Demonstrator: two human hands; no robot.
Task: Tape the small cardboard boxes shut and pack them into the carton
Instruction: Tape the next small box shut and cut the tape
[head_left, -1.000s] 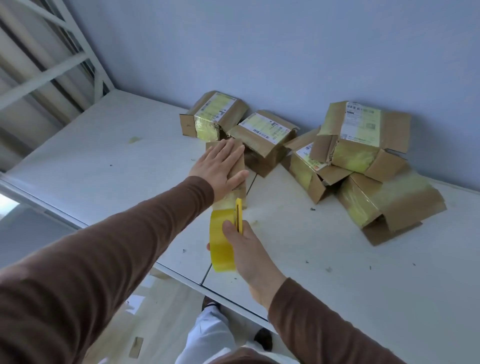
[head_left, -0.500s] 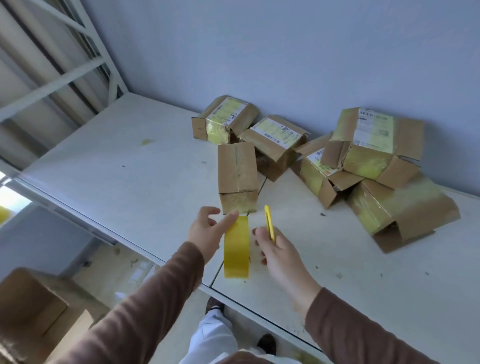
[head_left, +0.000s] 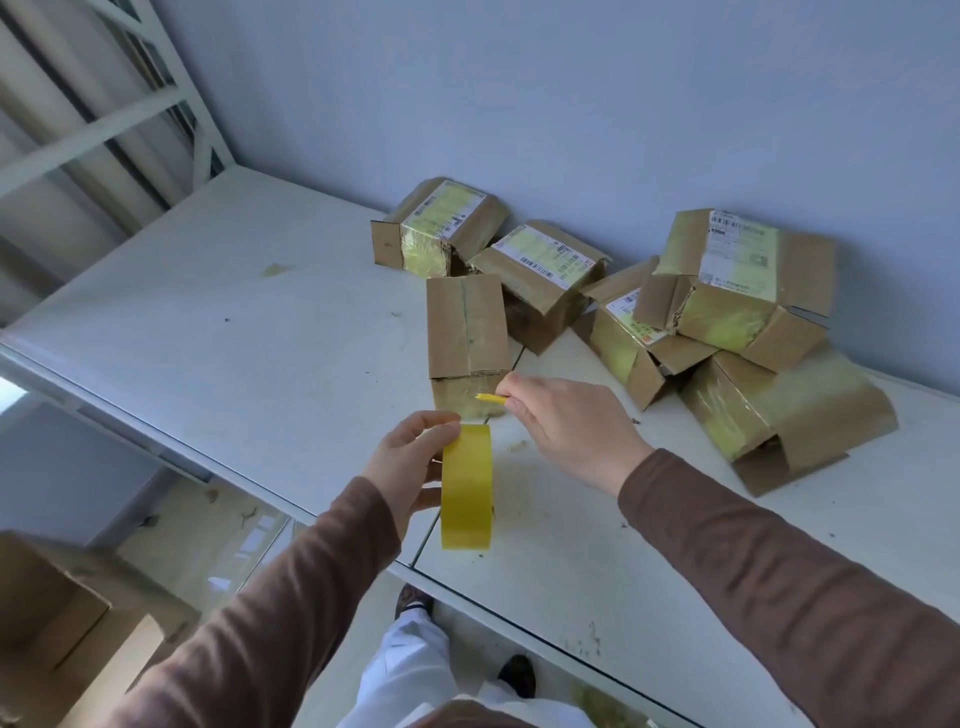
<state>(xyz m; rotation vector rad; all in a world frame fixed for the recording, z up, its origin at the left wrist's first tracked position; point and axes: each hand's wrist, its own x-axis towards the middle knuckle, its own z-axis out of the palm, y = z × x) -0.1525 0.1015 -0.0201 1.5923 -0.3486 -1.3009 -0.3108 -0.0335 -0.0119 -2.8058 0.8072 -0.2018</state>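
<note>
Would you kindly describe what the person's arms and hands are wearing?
Both arms are in plain brown long sleeves, smooth knit, reaching the wrists. The left hand and right hand are bare: no gloves, rings or watch show.

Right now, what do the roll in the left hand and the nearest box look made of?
The tape roll looks like glossy yellow plastic film, smooth and evenly coloured. The nearest box looks like plain brown corrugated cardboard, matt, with creased flaps and a sheen of tape on its near end; its inner layers cannot be seen.
</note>
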